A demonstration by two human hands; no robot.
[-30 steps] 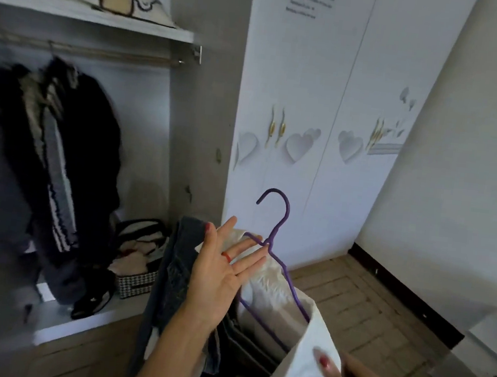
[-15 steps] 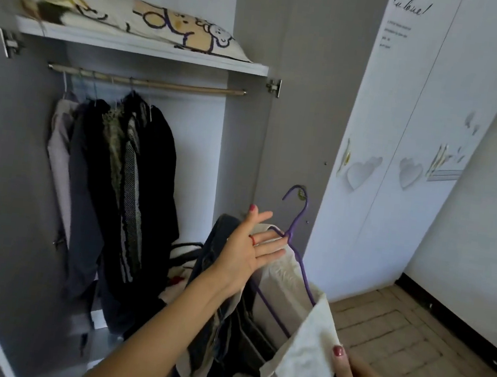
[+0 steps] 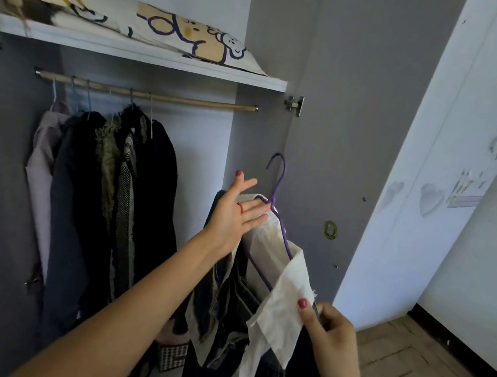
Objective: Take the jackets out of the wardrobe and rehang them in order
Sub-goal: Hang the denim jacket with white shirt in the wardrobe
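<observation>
A purple hanger [image 3: 277, 179] carries a jacket [image 3: 283, 304] of white and dark denim cloth in front of the open wardrobe. My left hand [image 3: 235, 214] touches the jacket's collar by the hanger's neck, fingers straight and spread. My right hand [image 3: 332, 337] pinches a white flap of the jacket lower down. Several dark jackets [image 3: 146, 201] and a pale one [image 3: 42, 165] hang bunched at the left of the wooden rail [image 3: 189, 100]. The rail's right half is bare.
A patterned pillow [image 3: 154, 25] lies on the shelf [image 3: 168, 63] above the rail. The open grey wardrobe door [image 3: 333, 136] stands just right of the hanger, with closed white doors [image 3: 428, 177] beyond. A checked bag [image 3: 172, 356] sits on the wardrobe floor. Wooden flooring [image 3: 421, 372] lies at right.
My view has swung left and up, bringing the rail and shelf into sight. Both hands keep their places on the jacket and hanger, now closer to the wardrobe opening.
</observation>
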